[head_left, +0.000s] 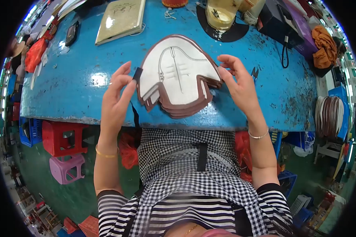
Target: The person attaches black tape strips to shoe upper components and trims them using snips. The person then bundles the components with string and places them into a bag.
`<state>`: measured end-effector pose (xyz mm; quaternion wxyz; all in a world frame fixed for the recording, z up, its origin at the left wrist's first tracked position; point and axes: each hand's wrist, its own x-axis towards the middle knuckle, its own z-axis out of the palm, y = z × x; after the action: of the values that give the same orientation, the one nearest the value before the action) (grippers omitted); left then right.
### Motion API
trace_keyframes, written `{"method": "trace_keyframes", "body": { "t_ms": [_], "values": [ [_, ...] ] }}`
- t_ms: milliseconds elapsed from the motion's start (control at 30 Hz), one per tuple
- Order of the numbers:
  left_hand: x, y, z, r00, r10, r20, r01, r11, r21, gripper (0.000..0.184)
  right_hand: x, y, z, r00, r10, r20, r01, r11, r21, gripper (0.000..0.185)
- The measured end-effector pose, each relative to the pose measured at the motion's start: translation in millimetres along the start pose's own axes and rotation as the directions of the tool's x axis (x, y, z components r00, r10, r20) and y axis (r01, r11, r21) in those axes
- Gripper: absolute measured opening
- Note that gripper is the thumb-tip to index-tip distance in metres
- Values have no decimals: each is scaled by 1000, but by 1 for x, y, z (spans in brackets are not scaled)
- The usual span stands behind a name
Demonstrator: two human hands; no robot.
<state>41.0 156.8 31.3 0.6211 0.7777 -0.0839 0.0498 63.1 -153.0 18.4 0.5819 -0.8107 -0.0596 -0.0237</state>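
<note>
A stack of shoe-upper pieces (pixel 180 85), brown-edged with a pale lining on top, lies on the blue table in front of me. Stitch lines and a dark centre line mark the top piece. At the left edge of the stack, my left hand (pixel 118 93) pinches a black strap (pixel 137 74) between thumb and fingers; a dark length of it hangs below towards the table edge. My right hand (pixel 239 85) is beside the stack's right edge, thumb and fingers apart. Whether its thumb touches the stack I cannot tell.
On the blue table (pixel 79 94) are a notebook (pixel 122 19), a phone-like device (pixel 71 34), small snips (pixel 254 74) and a yellowish container (pixel 221 17) on a dark mat. A dark box (pixel 279 25) stands at right. Red and pink stools (pixel 67 168) are below left.
</note>
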Motion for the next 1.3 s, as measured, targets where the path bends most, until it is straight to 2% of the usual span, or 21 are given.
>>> {"method": "trace_keyframes", "body": {
  "t_ms": [33,133,167,267,367,467,500,533,567,667,800,833,933,1033,1133,1167,1300],
  "values": [
    [8,-10,0,999,-48,-5,48,995,-90,10,9,7,1,1000,15,-9,-15,999,-34,45],
    [17,-33,12,988,-141,60,143,989,-30,13,20,14,7,994,21,109,-6,990,-140,60],
    [15,-33,16,983,-172,56,177,979,-103,11,21,11,6,992,59,109,-47,992,-113,67],
    [13,-32,22,979,-174,109,182,981,-68,11,29,12,5,988,136,75,-116,968,-222,73],
    [18,-20,19,964,-228,136,251,950,-186,12,49,0,0,954,238,180,-144,895,-422,77],
    [20,-21,15,920,-359,157,384,907,-172,14,62,5,4,940,249,232,-112,870,-481,76],
    [19,-23,16,940,-313,136,333,929,-163,14,62,6,4,953,187,240,-61,889,-454,75],
    [18,-23,17,935,-324,147,348,917,-194,13,61,11,5,963,122,240,-7,903,-429,74],
    [20,-22,19,935,-321,154,349,909,-228,13,59,22,9,984,-8,177,84,901,-426,71],
    [20,-21,18,929,-330,167,365,892,-267,15,52,20,11,987,19,159,30,954,-297,68],
    [16,-18,22,923,-348,163,380,889,-255,17,51,1,9,960,175,219,-105,949,-298,71],
    [15,-17,22,928,-339,158,370,890,-267,16,51,-3,9,961,176,214,-85,923,-375,73],
    [9,-16,28,934,-329,139,357,882,-307,14,54,5,6,944,189,269,-76,921,-382,69],
    [-5,-5,37,928,-353,117,372,870,-324,13,44,24,0,972,33,234,39,954,-298,70],
    [-25,-1,44,923,-351,161,386,826,-412,12,30,22,-19,947,68,313,29,955,-295,72],
    [-32,1,46,915,-356,189,403,813,-420,11,25,20,-24,938,137,318,-38,953,-300,69],
    [-48,1,50,916,-299,268,391,814,-429,8,12,15,-40,909,225,350,-134,955,-264,63]
  ]
}}
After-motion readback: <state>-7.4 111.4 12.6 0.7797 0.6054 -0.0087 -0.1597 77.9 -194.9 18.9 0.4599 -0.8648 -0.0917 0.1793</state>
